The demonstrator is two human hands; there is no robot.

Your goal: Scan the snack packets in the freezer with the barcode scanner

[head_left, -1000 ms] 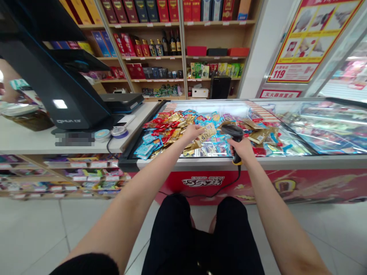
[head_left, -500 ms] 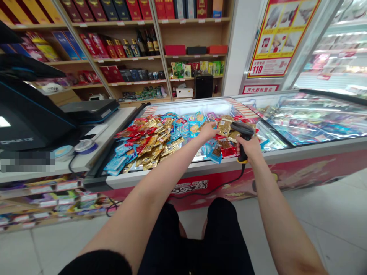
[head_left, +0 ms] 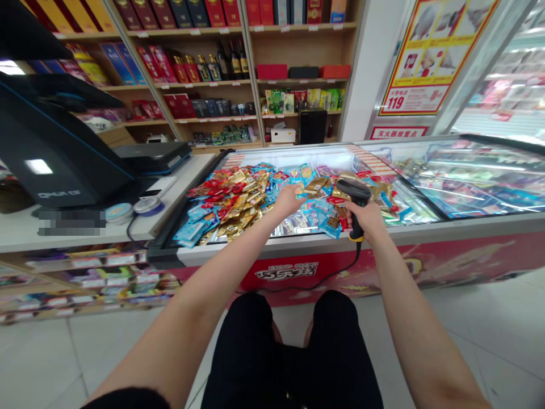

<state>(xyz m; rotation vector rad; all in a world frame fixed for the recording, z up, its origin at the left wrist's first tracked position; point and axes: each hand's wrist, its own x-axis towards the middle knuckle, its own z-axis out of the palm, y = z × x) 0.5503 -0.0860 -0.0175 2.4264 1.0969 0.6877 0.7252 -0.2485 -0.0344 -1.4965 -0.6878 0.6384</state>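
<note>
My right hand is wrapped round the handle of a black barcode scanner, its head tilted to the left over the packets. Reaching over the freezer's glass top, my left hand has its fingers apart and nothing visible in them. Just beyond its fingertips lies a gold-brown snack packet among blue ones. A large heap of gold, red and blue snack packets spreads to the left of that hand. Below the scanner is a blue packet, close to the freezer's front edge.
The chest freezer runs across in front of my knees. A counter on the left bears a black checkout machine and round tubs. The scanner's cable hangs along the freezer front. Shelves with boxes and bottles stand behind.
My left hand has moved left, away from the gold packet near the scanner, towards the heap. The right hand still holds the scanner. The view has shifted a little to the left.
</note>
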